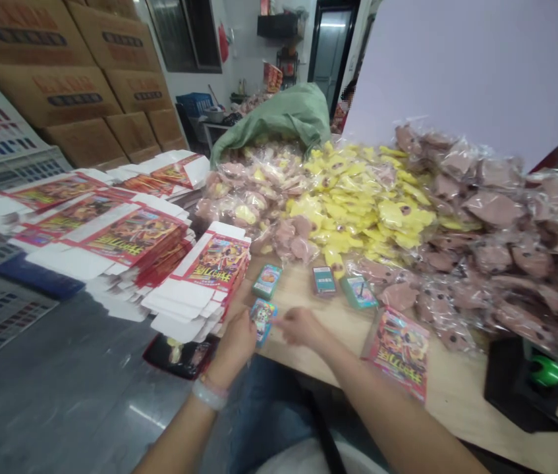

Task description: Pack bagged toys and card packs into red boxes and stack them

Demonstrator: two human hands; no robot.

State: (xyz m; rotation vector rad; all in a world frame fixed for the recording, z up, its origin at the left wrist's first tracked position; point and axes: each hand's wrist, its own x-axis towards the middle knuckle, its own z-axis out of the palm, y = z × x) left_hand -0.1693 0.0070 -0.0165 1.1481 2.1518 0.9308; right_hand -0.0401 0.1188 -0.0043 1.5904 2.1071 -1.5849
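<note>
The left hand (235, 343) is curled closed, and a small foil-printed card pack (263, 319) is pinched in its fingers above the wooden table (298, 293). The right hand (299, 327) is kept apart from the left and holds nothing, its fingers loosely extended toward the pack (whether they touch it cannot be told). Ahead, a teal card pack (267, 281), a dark card pack (324, 280) and a green card pack (358, 291) are laid separately on the smooth wood. A glossy printed carton sheet (397, 352) is placed flat to the right. Stacks of flat-folded printed cartons (214, 263) are piled past the table's left edge, just beside the left hand. Crinkly clear bags of yellow pieces (367, 204) and pink pieces (491, 210) are heaped beyond, so only a narrow strip of bare wood is left for movement.
</note>
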